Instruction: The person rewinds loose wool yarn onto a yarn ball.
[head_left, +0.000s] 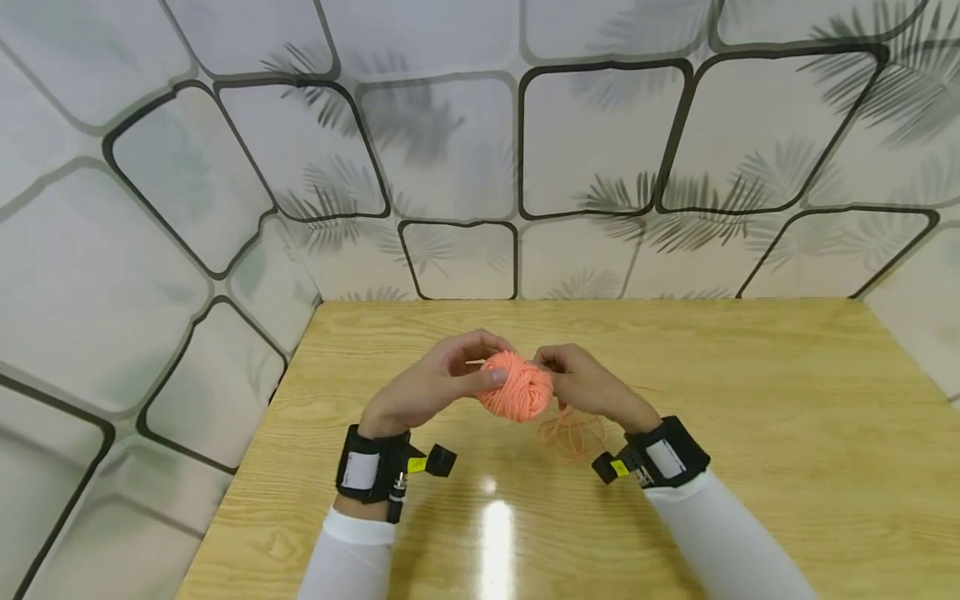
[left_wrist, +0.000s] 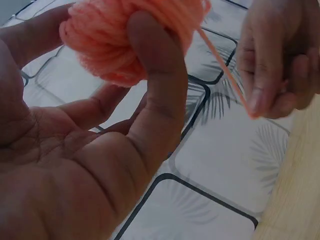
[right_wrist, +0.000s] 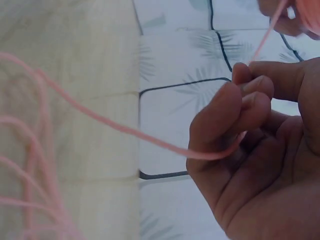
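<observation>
A ball of coral-pink yarn [head_left: 517, 387] is held above the table by my left hand [head_left: 431, 387], its thumb across the near side and the fingers behind. In the left wrist view the thumb presses into the windings of the yarn ball [left_wrist: 105, 45]. My right hand [head_left: 588, 383], just right of the ball, pinches a yarn strand [left_wrist: 225, 70] that runs taut from the ball to its fingertips. From the right hand [right_wrist: 265, 135] the strand continues past the curled fingers to a loose tangle of yarn [head_left: 573, 433] on the table.
The wooden table [head_left: 750, 467] stretches out on both sides and glares near the front. A patterned wall covering [head_left: 600, 142] stands behind it and another section on the left. Both wrists wear black straps [head_left: 371, 467] with small cameras.
</observation>
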